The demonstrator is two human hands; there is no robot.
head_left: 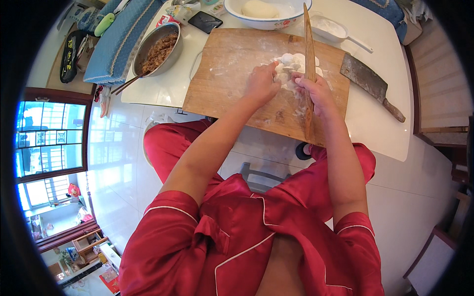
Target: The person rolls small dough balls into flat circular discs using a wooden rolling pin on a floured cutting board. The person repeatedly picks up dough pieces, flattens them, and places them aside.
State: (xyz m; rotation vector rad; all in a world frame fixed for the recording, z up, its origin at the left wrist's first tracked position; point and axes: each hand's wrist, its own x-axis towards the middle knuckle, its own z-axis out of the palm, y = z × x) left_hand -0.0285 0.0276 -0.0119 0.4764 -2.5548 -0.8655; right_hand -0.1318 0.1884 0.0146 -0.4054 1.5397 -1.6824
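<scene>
A thin, tapered wooden rolling pin (309, 40) runs lengthwise over the wooden board (222, 66), gripped in my right hand (319, 92). My right thumb and fingertips reach past its left side towards a cluster of small, flattened, floured dough pieces (284, 77). At the left edge of that cluster is my left hand (263, 83), its fingers bent and its index fingertip at the dough. Whether the left fingers pinch a piece is hidden. Part of the cluster lies behind the rolling pin.
Left of the board stands a metal bowl (137, 59) of brown filling with chopsticks (127, 84). Behind are a phone (205, 22), an enamel basin (255, 24) with a dough lump (260, 9), and a flour scoop (342, 37). A cleaver (364, 76) lies at the right.
</scene>
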